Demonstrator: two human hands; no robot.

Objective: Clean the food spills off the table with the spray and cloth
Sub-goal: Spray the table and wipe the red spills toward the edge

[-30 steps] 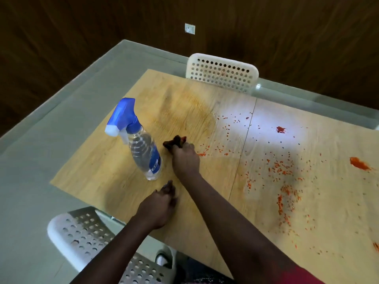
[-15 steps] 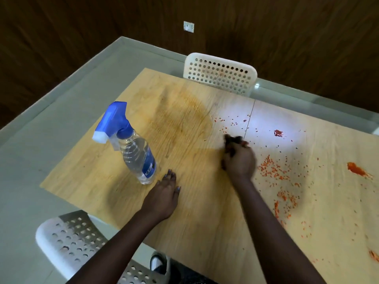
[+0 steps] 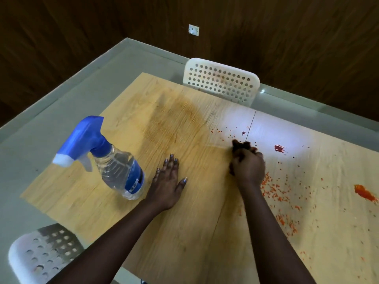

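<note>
R hand (image 3: 248,167) is gripping a dark wadded cloth (image 3: 242,145), grip curled tight round it, and is pressing it onto the wooden desk (image 3: 184,232) beside the seam between the two boards. Only the cloth's far end is showing past the knuckles. L hand (image 3: 167,184) is lying flat on the desk, grip spread, fingers straight, palm down, holding nothing. It's sitting just beside the spray bottle (image 3: 114,160), not touching it as far as I can tell. Bottle is standing near the desk's L edge w/ clear body, blue trigger head, blue label; nozzle is pointing L. Red-orange food crumbs (image 3: 274,189) are lying scattered to the R of the R hand & forearm. A dark red blob (image 3: 279,148) is sitting just R of the cloth; an orange smear (image 3: 365,193) is lying near the R edge. A darker damp-looking patch (image 3: 174,124) is showing on the L board, beyond the L hand. White perforated chairs: one (image 3: 221,80) at the far side, one (image 3: 41,255) at the near L corner.
</note>
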